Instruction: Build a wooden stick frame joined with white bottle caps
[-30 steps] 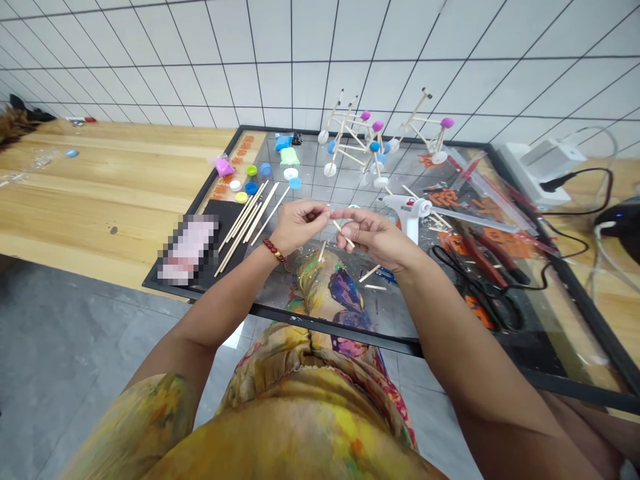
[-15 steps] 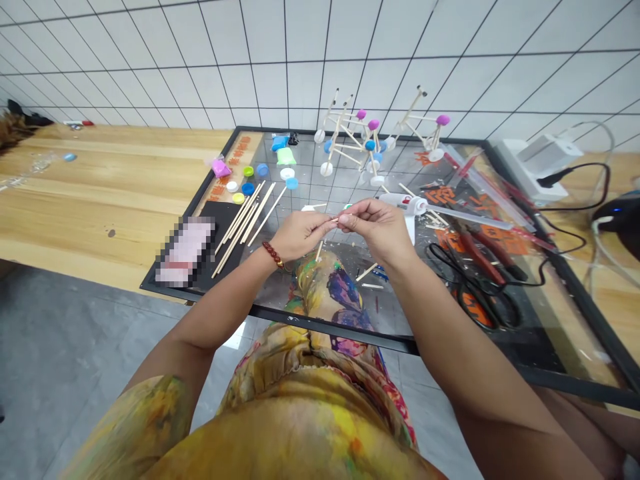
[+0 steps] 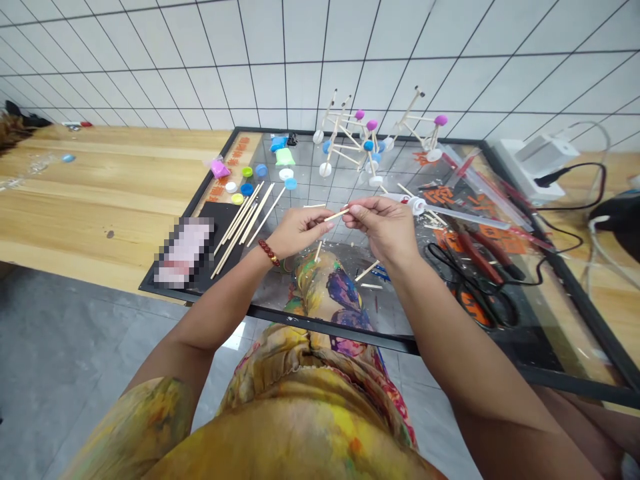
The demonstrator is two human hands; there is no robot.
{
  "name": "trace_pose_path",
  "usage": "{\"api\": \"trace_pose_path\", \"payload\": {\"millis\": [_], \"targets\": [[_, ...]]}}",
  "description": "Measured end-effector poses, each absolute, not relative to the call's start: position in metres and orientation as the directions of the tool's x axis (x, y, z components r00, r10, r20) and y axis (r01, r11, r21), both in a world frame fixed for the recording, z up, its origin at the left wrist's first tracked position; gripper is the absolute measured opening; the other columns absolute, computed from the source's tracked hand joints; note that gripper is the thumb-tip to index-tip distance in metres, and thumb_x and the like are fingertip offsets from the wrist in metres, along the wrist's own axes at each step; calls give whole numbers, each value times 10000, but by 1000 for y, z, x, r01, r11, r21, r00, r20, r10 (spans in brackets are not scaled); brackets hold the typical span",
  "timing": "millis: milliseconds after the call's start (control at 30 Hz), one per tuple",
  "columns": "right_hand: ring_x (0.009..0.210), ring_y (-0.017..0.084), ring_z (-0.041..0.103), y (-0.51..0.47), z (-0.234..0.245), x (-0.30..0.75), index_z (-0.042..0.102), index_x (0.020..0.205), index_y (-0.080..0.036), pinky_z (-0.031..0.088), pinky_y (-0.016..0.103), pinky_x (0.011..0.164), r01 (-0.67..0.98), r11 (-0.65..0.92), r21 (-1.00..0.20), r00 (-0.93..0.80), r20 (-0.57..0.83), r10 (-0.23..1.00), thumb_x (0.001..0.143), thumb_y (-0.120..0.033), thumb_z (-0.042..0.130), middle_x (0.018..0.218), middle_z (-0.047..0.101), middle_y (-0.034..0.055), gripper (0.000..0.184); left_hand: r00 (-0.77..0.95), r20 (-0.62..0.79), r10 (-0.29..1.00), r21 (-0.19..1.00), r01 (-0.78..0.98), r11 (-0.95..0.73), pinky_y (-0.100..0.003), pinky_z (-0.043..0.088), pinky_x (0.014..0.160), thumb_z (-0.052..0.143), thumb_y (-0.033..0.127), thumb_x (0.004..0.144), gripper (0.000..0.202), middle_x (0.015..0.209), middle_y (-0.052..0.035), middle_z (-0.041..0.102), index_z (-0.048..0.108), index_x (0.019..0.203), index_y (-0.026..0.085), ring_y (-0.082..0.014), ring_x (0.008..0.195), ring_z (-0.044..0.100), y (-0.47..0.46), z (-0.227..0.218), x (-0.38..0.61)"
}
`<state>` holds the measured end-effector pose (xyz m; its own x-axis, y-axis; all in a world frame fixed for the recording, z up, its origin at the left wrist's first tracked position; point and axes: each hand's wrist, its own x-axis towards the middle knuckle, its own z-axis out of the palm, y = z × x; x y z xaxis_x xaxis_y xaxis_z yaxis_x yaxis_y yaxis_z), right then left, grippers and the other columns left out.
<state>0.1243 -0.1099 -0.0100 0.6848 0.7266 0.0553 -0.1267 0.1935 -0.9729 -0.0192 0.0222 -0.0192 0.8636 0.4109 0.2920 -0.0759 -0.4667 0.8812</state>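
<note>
Your right hand [image 3: 384, 228] holds a thin pale wooden stick [image 3: 337, 215] in a tight pinch grip over a black-framed glass panel [image 3: 330, 328]. Your left hand [image 3: 300, 231] has its fingertips pressed together just beside the stick's far end, with a white hot glue gun [image 3: 416, 205] beyond.

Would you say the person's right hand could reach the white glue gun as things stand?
Probably yes: the right hand sits beside the white glue gun, nothing between them, though it pinches a small wooden stick.

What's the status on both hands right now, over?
Right hand pinching short wooden stick. Left hand close by its other end. Hot glue gun just past right hand.
</note>
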Motion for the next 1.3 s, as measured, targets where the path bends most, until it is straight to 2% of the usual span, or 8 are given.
{"api": "trace_pose_path", "payload": {"millis": [100,267,433,667,867,1000,1133,1300], "targets": [[629,136,708,-110,-13,121,747,777,-202,625,282,662,3,170,-985,699,124,704,673,-341,918,680,754,5,244,889,220,402,907,-35,-420,-242,434,567,650,365,951,284,634,-6,637,699,757,164,-108,561,550,18,-17,-20],[671,154,734,-111,-17,119,767,876,-218,653,331,694,126,244,-961,641,267,720,810,-480,798,737,767,9,273,918,-10,397,999,-3,32,-225,397,481,584,420,995,390,552,-12,604,641,724,146,-86,461,499,16,-17,-19],[712,154,732,-115,-10,117,782,919,-243,647,334,737,136,205,-969,605,245,757,795,-405,833,813,793,10,210,910,-17,415,995,-26,98,-218,358,428,710,600,886,493,501,-7,581,629,667,167,-87,434,497,21,-22,-17],[626,147,688,-118,-9,114,755,834,-228,569,290,634,260,102,-960,635,249,731,797,-286,795,714,757,-3,79,891,87,446,995,-56,-84,-237,394,456,662,646,898,527,521,-16,593,640,665,174,-98,460,513,21,-24,-17],[532,99,591,-111,-5,118,690,786,-211,542,255,575,-44,142,-989,767,58,639,865,-208,702,651,697,-20,79,781,417,466,851,-155,-502,-306,545,594,582,567,978,446,697,-56,731,741,791,194,-158,614,655,15,-24,-21],[583,110,639,-112,0,116,746,838,-205,585,273,628,-33,196,-980,725,111,679,783,-268,820,705,747,-1,112,721,556,415,724,-175,-667,-315,544,626,548,482,1009,414,686,-54,732,744,789,190,-161,626,664,19,-24,-22],[652,140,697,-115,-1,112,775,884,-221,614,307,690,81,167,-983,689,176,703,726,-286,872,739,764,-8,197,730,574,370,673,-164,-721,-318,530,636,547,501,1011,432,657,-44,708,725,764,195,-159,609,648,23,-23,-22],[688,172,736,-117,-3,115,784,860,-220,605,315,702,169,92,-981,666,182,724,784,-257,828,726,760,6,95,770,549,324,665,-169,-727,-314,529,656,520,494,1021,442,647,-38,696,718,748,207,-163,624,655,22,-23,-23]]}}
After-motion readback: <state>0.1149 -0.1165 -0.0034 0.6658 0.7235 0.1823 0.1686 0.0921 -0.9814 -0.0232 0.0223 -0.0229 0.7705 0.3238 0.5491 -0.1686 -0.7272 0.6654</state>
